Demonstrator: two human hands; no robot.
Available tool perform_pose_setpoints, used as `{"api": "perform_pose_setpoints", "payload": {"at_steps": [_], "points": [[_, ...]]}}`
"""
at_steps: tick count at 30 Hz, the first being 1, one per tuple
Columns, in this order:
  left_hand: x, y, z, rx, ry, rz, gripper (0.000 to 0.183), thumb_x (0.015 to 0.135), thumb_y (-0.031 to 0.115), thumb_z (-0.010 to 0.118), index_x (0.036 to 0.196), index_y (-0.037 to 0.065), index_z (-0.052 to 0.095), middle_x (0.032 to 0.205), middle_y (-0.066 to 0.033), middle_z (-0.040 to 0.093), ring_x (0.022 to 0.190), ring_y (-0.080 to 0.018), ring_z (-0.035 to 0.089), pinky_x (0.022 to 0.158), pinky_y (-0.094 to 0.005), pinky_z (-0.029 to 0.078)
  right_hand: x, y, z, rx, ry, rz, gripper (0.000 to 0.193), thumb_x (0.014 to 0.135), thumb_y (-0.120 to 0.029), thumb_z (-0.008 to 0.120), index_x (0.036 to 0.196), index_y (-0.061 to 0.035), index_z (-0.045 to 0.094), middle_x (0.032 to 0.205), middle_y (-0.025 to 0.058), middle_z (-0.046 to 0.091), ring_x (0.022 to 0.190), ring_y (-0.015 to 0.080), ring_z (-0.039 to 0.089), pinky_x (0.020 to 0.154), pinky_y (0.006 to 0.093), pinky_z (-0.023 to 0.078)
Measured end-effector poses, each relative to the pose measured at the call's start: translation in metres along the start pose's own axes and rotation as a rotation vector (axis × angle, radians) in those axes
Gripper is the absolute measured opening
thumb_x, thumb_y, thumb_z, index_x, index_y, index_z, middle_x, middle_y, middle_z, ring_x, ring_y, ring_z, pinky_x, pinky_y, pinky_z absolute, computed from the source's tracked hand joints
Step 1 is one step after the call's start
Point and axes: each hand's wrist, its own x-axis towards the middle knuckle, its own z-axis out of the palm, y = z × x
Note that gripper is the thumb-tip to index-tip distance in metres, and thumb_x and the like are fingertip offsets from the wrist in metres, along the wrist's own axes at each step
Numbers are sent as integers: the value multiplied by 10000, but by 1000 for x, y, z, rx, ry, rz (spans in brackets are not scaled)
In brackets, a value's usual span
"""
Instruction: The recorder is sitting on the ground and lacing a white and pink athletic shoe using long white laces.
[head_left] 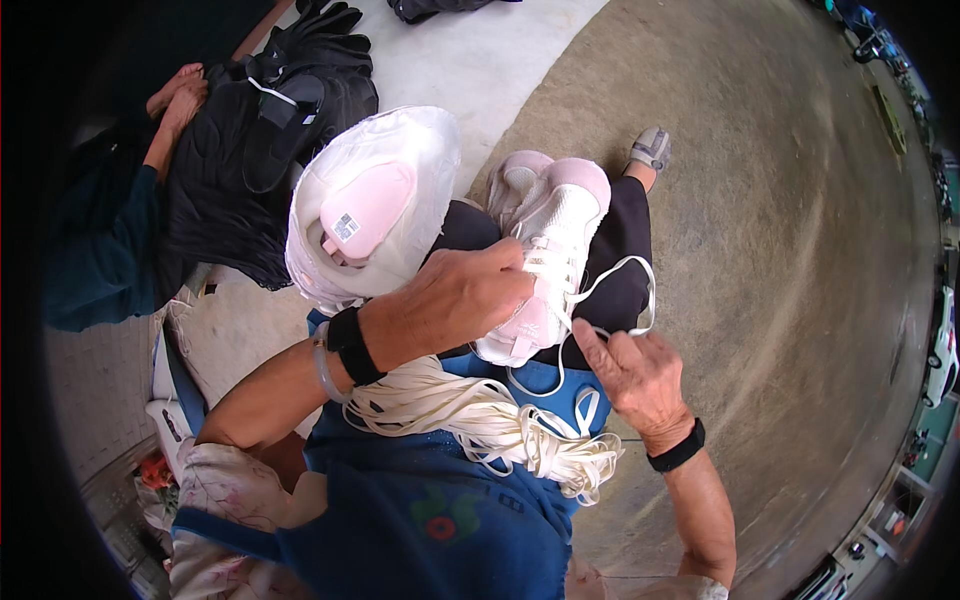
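A pale pink and white sneaker [565, 235] rests on my lap, its toe pointing away from me. My left hand [470, 295] is closed at the sneaker's lacing, fingertips partly hidden. White shoelace [652, 285] runs through the upper eyelets and loops out to the right. Near that loop, my right hand [637, 380] is closed on the lace with its index finger extended. A second pink and white sneaker [512, 180] lies partly hidden beside the first. Across my blue apron [400, 500] lies a thick bundle of cream shoelaces [440, 410].
Left of the sneakers is a white plastic-lined container [425, 135] with a pink insole-shaped piece [370, 205]. A pile of black shoes [290, 110] sits farther left, beside another person's hands [180, 100]. Concrete floor [760, 250] spreads to the right.
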Motion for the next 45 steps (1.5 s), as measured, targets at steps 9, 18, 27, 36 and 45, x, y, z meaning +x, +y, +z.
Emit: {"api": "perform_pose_setpoints", "payload": {"at_steps": [9,18,27,36,45], "points": [[-41,27,-15,-173,-98,-357,78,854,62,697,898,19,648,900,-125,614,641,-215,627,580,-350,489,-27,-6,4,145,-42,259,435,830,-118,689,1261,-94,639,773,31,528,602,179,576,536,315,484],[-58,45,23,-1518,-59,-1112,397,1017,247,570,1291,-30,493,1269,-178,585,1116,-259,627,947,-386,536,11,-17,-44,993,-84,970,248,910,-141,517,1081,29,577,838,107,576,764,207,559,726,370,470],[-53,46,60,-1799,334,-989,333,1015,173,550,1317,38,508,1312,-124,578,1276,-240,530,1133,-431,383,34,-25,-41,844,-39,752,263,1043,-191,504,1210,-10,597,805,19,525,677,84,475,634,238,434],[-27,48,68,-2103,375,-921,395,1006,208,572,1369,71,494,1335,-54,577,1284,-179,501,1142,-454,330,44,-25,-18,1033,-31,886,195,1023,-88,540,1178,-3,624,803,-12,582,659,50,509,566,220,440],[-30,45,71,-2031,361,-987,384,989,224,595,1347,105,526,1323,-24,592,1263,-169,515,1114,-439,348,47,-24,4,637,152,598,118,896,14,677,1012,15,697,834,62,630,665,124,588,592,261,487]]}}
